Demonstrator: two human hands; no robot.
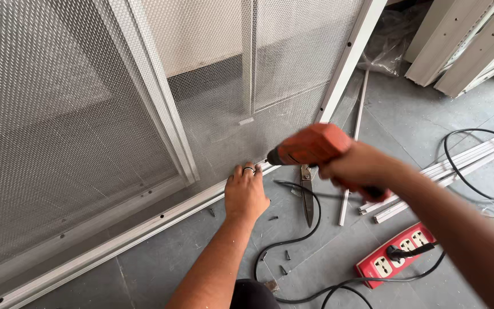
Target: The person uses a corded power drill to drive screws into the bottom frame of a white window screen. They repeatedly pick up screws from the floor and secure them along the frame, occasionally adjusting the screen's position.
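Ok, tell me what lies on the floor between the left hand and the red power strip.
Head view: a black cable, shears and a few loose screws on the grey floor.

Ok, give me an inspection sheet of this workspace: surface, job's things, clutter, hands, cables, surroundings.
Surface: grey floor, dusty.
Job's things: orange power drill aimed at the white frame rail of a mesh screen.
Clutter: loose screws; shears; thin white strip.
Hands: left hand pressed on the rail by the drill tip; right hand gripping the drill.
Cables: black cord runs to a red power strip; another black loop at right.
Surroundings: white profiles stacked at top right.
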